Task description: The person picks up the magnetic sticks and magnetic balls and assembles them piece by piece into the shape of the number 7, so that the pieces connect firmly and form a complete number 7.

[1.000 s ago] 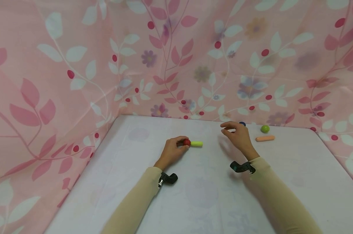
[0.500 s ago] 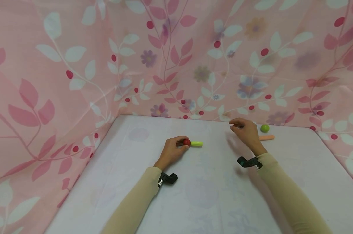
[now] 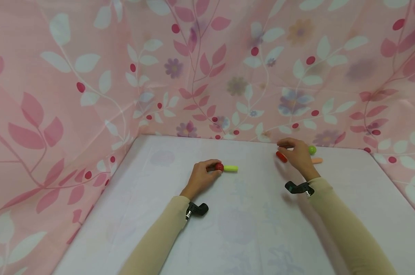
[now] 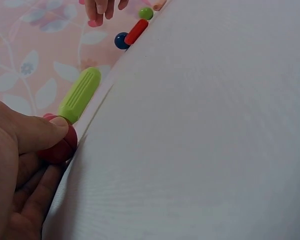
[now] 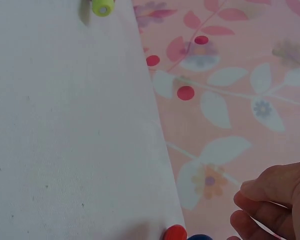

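Red ball [image 3: 219,167] is pinched in the left hand [image 3: 201,178], the right hand [image 3: 296,154] hovering, fingers [image 5: 275,181] loosely bent.

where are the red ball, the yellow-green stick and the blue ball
red ball [image 3: 219,167], head view: middle of its visible side
yellow-green stick [image 4: 80,95], left wrist view: middle of its ridged side
blue ball [image 4: 120,41], left wrist view: its visible rounded side

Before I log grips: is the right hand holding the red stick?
No, a gap separates the right hand from the red stick.
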